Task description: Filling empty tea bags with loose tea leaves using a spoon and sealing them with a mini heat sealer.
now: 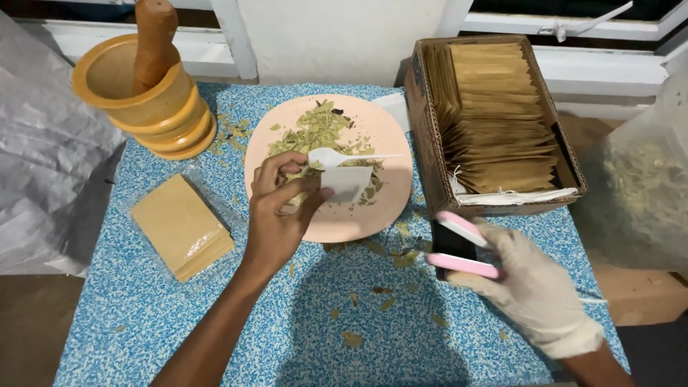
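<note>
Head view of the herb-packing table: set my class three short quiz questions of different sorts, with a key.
1. True or false: the gloved right hand holds the white plastic spoon.
2. Which stands on the table's far left corner? A) cardboard box B) wooden mortar with pestle C) pink plate
3. Fill in: the cardboard box holds rows of brown paper ____.

Key
1. False: the bare left hand holds the spoon and a small white sachet over the pink plate of dried leaves; the right hand grips a pink-and-black sealer.
2. B, the wooden mortar with pestle.
3. Sachets.
</note>
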